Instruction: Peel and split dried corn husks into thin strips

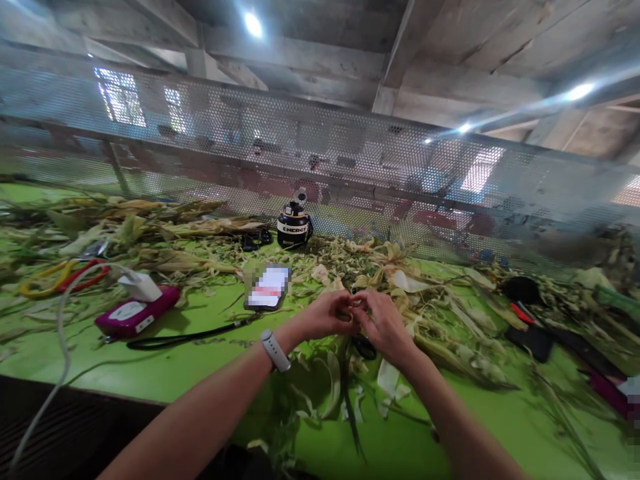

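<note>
Above the green table, my left hand and my right hand meet with fingertips pinched together. Whatever lies between the fingers is small and mostly hidden, so I cannot make it out. Dark, narrow leaf strips trail down the table just below them. A black loop, perhaps a scissor handle, shows under my right hand. Pale dried corn husks lie right behind my fingers, and curled husk scraps are scattered in front. A light-coloured watch is on my left wrist.
A phone lies left of my hands. Farther left are a magenta power strip with a white charger and cable, and yellow-and-red-handled scissors. A black bottle stands before the perforated metal screen. Husk piles spread along the back.
</note>
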### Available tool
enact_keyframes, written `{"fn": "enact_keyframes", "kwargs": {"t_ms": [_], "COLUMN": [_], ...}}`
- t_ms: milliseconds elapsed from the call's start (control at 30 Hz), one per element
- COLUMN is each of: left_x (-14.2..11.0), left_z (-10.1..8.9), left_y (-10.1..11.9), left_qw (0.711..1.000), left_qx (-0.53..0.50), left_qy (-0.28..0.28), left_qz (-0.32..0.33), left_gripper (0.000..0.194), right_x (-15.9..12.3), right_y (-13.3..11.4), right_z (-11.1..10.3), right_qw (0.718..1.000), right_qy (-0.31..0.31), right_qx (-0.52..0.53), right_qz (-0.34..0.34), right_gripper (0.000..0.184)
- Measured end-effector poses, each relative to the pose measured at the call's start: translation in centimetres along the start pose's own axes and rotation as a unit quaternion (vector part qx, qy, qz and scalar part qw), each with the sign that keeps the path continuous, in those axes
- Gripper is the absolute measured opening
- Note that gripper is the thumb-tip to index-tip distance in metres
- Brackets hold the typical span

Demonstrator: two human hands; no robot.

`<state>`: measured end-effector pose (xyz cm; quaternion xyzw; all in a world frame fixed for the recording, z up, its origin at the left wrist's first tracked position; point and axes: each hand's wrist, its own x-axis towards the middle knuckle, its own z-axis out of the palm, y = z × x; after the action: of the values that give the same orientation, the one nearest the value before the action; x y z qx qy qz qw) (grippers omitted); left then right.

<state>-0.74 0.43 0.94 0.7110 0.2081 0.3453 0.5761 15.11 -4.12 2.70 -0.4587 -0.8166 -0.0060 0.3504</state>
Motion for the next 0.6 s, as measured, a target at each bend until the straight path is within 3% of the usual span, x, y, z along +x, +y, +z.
{"fn": "enact_keyframes", "kwargs": {"t_ms": [100, 300, 500, 600], "left_x": [0.17, 0.17, 0.31, 0.27], "left_z": [-0.01, 0.15, 0.31, 0.44], "left_y": [-0.18, 0.42, 0.55, 0.63], "left_qw": [0.999, 0.986, 0.969, 0.964], "left_qx": [-0.012, -0.048, -0.127, -0.153], "left_qy": [0.034, 0.156, 0.21, 0.218], "left_qz": [-0.014, -0.021, -0.003, 0.0], "left_gripper": [0.035, 0.042, 0.045, 0.044], "right_x": [0.05, 0.19, 0.26, 0.44], "right_y": [0.09, 0.39, 0.6, 0.7], "right_z": [-0.05, -0.81, -0.59, -0.26], "right_qw": [0.998, 0.97, 0.97, 0.957], "right_qy": [0.055, 0.231, 0.216, 0.228], "right_qx": [-0.008, -0.04, 0.009, 0.097], "right_qz": [0.019, 0.068, 0.106, 0.152], "right_gripper": [0.015, 0.014, 0.013, 0.017]}}
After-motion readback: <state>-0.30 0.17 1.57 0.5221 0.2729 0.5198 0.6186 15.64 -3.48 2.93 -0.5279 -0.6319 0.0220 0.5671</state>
